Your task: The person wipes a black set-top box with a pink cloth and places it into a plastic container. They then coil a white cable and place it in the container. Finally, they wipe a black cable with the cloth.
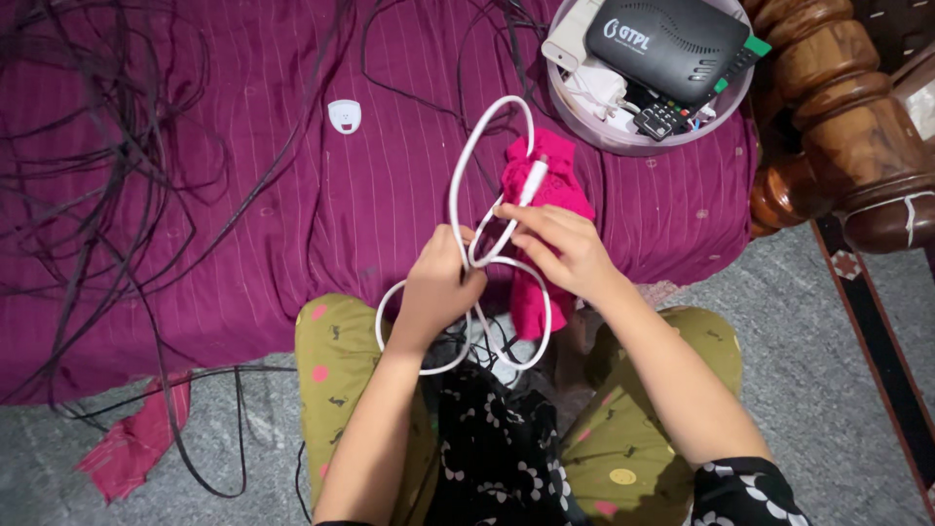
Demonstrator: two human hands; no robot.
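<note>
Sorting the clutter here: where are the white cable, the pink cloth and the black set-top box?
White looped cable [456, 195], head view, left loop.
Pink cloth [555, 156], head view, upper fold.
Black set-top box [672, 44], head view, top face.

The person is wearing olive-green trousers [336, 365] carrying small dark motifs and scattered pink and yellow dots, showing over both knees. Over these is hanging a black garment [497, 443] printed with white flowers. The same black floral fabric is forming a short sleeve [745, 492] at the right upper arm. Both forearms are showing bare. The left hand [436, 287] and right hand [565, 248] are wearing no rings, bands or gloves.
</note>
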